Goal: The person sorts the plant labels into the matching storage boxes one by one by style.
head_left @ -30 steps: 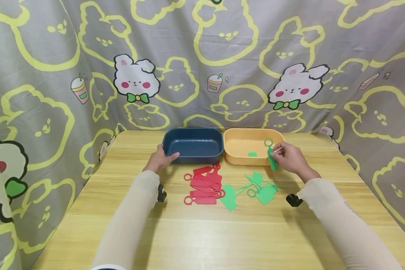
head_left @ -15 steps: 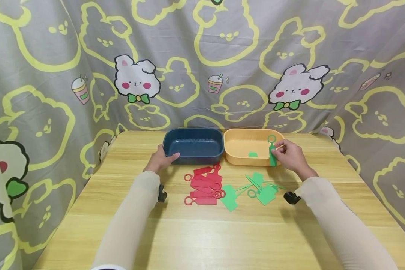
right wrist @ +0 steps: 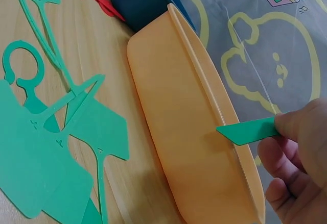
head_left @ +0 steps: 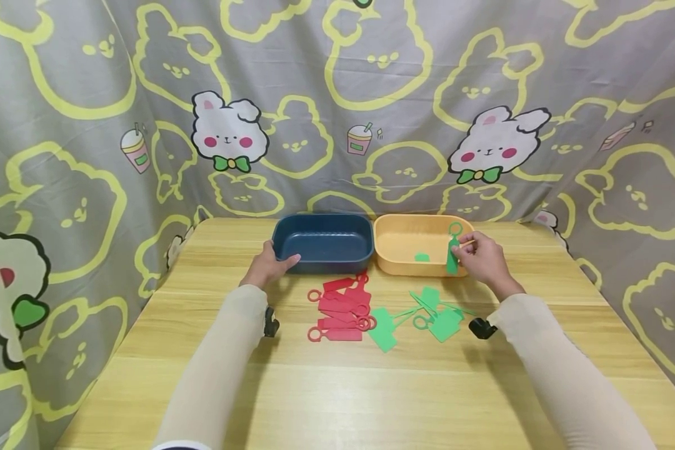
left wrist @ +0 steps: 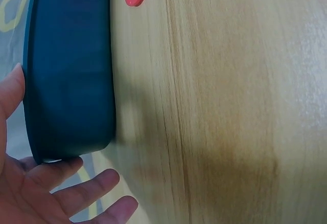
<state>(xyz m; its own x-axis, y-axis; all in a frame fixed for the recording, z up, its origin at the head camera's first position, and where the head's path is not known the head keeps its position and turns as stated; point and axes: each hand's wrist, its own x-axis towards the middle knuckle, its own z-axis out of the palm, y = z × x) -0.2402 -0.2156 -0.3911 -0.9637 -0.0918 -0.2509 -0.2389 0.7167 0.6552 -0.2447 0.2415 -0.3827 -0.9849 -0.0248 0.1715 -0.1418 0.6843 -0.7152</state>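
At the left front corner of the dark blue bin, my left hand touches it. The thumb lies at the rim, with the other fingers spread at the outer end. My right hand pinches a green plastic tag with an open ring at its top. That tag hangs upright over the right front part of the yellow bin; in the right wrist view its lower end crosses the rim. One green piece lies inside the yellow bin.
Several red ring tags lie heaped on the wooden table before the blue bin. To their right lie several green tags, some with long thin stems. A patterned curtain stands behind and at both sides.
My right hand has shifted slightly up and away from me, bringing the green tag from the bin's front edge to above the yellow bin. My left hand has stayed on the blue bin.
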